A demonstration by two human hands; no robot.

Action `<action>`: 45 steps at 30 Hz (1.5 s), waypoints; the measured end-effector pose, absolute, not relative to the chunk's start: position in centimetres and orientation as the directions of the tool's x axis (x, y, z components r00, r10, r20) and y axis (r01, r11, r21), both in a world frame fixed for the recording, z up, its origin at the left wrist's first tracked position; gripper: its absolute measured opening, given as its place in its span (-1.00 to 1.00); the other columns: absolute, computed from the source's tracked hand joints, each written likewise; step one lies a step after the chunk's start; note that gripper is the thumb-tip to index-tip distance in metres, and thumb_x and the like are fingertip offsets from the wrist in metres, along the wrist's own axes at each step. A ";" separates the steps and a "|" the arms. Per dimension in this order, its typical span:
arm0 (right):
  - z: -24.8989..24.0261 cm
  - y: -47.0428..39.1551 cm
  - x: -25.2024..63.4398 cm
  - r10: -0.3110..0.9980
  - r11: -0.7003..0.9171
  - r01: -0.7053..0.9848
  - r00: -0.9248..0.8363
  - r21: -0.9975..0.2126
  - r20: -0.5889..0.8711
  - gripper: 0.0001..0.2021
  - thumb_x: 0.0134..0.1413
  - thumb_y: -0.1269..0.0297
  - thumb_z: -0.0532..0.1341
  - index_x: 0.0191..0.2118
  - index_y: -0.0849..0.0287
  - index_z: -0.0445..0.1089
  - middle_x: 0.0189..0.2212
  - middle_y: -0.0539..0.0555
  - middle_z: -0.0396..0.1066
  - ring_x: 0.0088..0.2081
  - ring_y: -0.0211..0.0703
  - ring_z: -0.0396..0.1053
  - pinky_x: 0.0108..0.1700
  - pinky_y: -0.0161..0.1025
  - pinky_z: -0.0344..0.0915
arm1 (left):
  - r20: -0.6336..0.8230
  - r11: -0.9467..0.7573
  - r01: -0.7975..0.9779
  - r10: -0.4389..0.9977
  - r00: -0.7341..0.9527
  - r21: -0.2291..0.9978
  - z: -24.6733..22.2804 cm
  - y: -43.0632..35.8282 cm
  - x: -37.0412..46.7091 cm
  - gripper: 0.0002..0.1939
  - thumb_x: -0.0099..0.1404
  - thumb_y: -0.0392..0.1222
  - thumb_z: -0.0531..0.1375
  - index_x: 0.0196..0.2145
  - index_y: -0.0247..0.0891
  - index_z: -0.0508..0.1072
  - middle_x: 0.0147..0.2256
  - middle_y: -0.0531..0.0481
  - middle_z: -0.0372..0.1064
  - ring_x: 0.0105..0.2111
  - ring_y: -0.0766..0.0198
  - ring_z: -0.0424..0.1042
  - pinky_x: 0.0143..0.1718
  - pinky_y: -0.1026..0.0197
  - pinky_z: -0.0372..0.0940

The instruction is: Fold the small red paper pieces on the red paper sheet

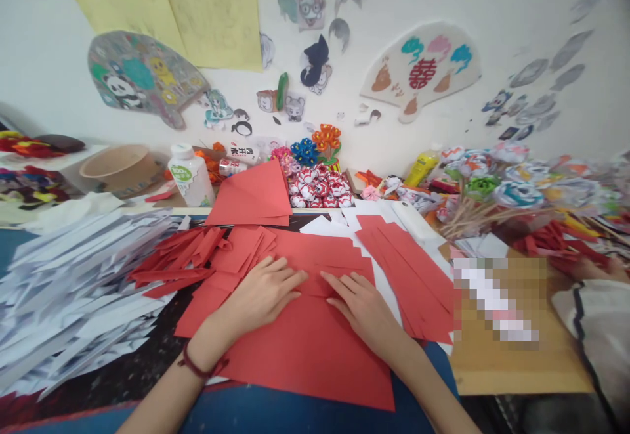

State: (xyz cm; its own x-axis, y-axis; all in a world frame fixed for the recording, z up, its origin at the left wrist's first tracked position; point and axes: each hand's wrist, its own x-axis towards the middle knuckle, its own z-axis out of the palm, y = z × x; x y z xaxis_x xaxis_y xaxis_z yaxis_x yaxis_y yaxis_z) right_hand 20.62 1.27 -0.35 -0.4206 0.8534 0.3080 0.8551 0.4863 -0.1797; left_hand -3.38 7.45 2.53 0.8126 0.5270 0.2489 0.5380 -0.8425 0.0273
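Large red paper sheets (310, 355) lie in front of me, with smaller red pieces on top. My left hand (268, 289) rests on the red paper, left of the middle, fingers spread and palm down. Opposite it, my right hand (361, 306) touches a small red piece (339, 281), its fingers extended and slightly apart. Neither hand is wrapped round anything. Cut red squares (236, 248) sit just beyond my left hand. To the right of my right hand, long red strips (403, 270) overlap white paper.
Folded white strips (83, 289) are heaped at the left beside folded red strips (184, 257). A white bottle (191, 174) and paper flowers (322, 186) stand at the back. Another person's sleeve (598, 322) is at the right, by a brown board (512, 368).
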 end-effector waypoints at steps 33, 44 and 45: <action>0.2 3.1 19.7 0.973 0.186 0.659 -0.021 -0.729 0.230 -0.90 0.06 0.36 0.28 -0.46 0.13 0.42 -0.39 -0.01 0.37 -0.36 -0.20 0.38 -0.32 -0.27 0.20 | 0.273 -0.524 0.550 0.836 0.475 0.650 0.8 7.8 -1.7 -0.91 0.16 -0.38 0.18 -0.45 -0.23 0.38 -0.15 -0.03 0.34 -0.13 0.17 0.29 -0.04 0.04 0.17; -0.4 3.2 19.6 0.954 0.256 0.660 -0.055 -0.707 0.294 -0.87 0.12 0.35 0.22 -0.46 0.13 0.34 -0.27 0.05 0.37 -0.25 -0.14 0.39 -0.17 -0.19 0.29 | 0.312 -0.562 0.622 0.824 0.472 0.545 -0.3 7.7 -1.2 -0.88 0.28 -0.31 0.11 -0.44 -0.24 0.32 -0.16 -0.06 0.30 -0.16 0.16 0.25 -0.09 0.03 0.16; -0.5 3.2 19.6 0.953 0.259 0.656 -0.055 -0.709 0.298 -0.87 0.12 0.35 0.22 -0.46 0.13 0.33 -0.27 0.05 0.36 -0.24 -0.14 0.38 -0.17 -0.19 0.28 | 0.310 -0.556 0.628 0.829 0.465 0.545 -0.4 7.7 -1.1 -0.88 0.27 -0.32 0.11 -0.44 -0.25 0.31 -0.16 -0.06 0.29 -0.17 0.16 0.25 -0.09 0.03 0.16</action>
